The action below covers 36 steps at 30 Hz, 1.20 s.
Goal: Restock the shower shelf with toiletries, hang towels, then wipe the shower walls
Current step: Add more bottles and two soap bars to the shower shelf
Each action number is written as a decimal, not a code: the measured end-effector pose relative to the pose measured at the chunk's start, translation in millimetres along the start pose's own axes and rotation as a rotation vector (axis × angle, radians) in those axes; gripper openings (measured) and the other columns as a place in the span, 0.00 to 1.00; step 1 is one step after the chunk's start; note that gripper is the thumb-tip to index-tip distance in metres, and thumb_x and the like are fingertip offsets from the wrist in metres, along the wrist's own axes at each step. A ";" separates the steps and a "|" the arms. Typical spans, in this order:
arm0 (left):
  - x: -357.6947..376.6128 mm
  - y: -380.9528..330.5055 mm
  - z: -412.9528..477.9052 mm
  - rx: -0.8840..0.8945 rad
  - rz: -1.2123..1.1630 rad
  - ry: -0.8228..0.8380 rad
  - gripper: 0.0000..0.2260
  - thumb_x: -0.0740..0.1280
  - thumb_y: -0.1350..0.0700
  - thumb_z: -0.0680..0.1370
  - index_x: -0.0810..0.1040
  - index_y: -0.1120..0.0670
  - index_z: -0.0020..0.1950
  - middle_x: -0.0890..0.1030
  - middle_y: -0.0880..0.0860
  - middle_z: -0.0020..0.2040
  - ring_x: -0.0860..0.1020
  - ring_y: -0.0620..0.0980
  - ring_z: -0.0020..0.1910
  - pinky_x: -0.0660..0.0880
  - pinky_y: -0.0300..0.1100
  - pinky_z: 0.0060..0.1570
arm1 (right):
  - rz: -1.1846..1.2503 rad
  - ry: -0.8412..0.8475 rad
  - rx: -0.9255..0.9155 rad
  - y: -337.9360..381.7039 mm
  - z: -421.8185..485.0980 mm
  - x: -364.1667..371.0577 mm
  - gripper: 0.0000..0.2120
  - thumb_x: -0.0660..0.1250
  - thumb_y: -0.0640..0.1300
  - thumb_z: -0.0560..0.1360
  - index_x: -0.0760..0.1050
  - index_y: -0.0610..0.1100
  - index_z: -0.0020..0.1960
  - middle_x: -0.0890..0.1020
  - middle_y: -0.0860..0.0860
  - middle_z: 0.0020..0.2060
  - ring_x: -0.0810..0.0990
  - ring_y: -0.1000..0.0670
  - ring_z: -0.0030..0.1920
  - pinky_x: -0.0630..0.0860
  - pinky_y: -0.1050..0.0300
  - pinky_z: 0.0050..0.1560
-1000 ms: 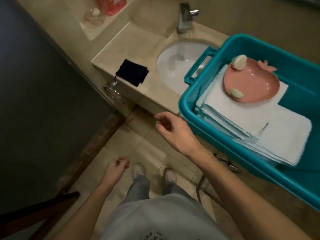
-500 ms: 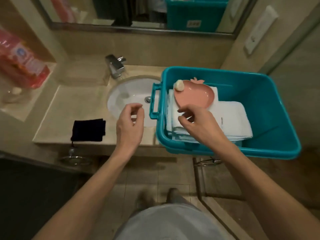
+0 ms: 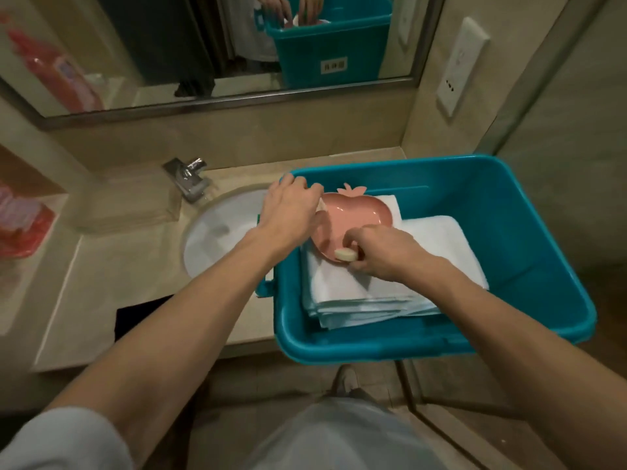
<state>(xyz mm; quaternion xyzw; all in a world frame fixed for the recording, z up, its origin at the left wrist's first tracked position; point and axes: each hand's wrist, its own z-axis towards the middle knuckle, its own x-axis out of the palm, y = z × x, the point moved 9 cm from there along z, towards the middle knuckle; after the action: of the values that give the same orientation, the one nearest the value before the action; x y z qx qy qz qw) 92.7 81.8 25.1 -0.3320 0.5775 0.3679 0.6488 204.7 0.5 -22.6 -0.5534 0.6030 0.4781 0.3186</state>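
A teal rectangular plastic tub (image 3: pixel 373 347) sits on the right end of the beige stone counter (image 3: pixel 129 266). Its left wall reaches over the edge of the white oval sink basin (image 3: pixel 217 239). A stack of folded white towels (image 3: pixel 441 245) lies against the tub's left and near walls, and a pink fruit-shaped dish (image 3: pixel 356 212) with a leafy tab on its far side rests on the far-left part of that stack.

A small round cream soap bar (image 3: pixel 346 255) sits at the near rim of the dish. The right hand (image 3: pixel 383 252) comes in from the near right. It pinches this bar, with the forefinger bent over the top and the thumb beneath, while the other fingers are curled in over the towels.

The left hand (image 3: pixel 291 212) reaches across the tub's left wall and covers the far-left rim of the dish, knuckles up and fingers bent downward. A sliver of something pale shows just under its fingertips. Whether the hand grips that, grips the dish, or only rests there cannot be told, because the palm hides the contact. The two hands are near each other, with the bare middle of the dish between them.

A chrome faucet (image 3: pixel 188 179) stands at the far edge of the counter behind the basin, and a black folded cloth (image 3: pixel 142 313) lies at the counter's near edge, partly under the left forearm. A framed mirror (image 3: pixel 135 45) above reflects the tub. A white wall plate (image 3: pixel 458 66) is mounted on the right wall.
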 end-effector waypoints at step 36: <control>16.5 -2.4 21.1 -0.129 -1.344 0.432 0.06 0.68 0.58 0.81 0.82 0.55 0.57 0.84 0.58 0.44 0.80 0.50 0.38 0.81 0.41 0.39 | 1.260 -0.493 0.378 -35.3 -55.3 -40.2 0.09 0.70 0.42 0.79 0.81 0.45 0.58 0.87 0.51 0.39 0.83 0.55 0.34 0.71 0.67 0.30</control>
<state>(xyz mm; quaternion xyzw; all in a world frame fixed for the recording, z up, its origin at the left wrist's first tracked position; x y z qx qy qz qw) 106.4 100.1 11.1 -0.7197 0.3404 -0.1526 0.5856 254.5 -33.9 25.0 0.0907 0.7917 0.5704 0.1991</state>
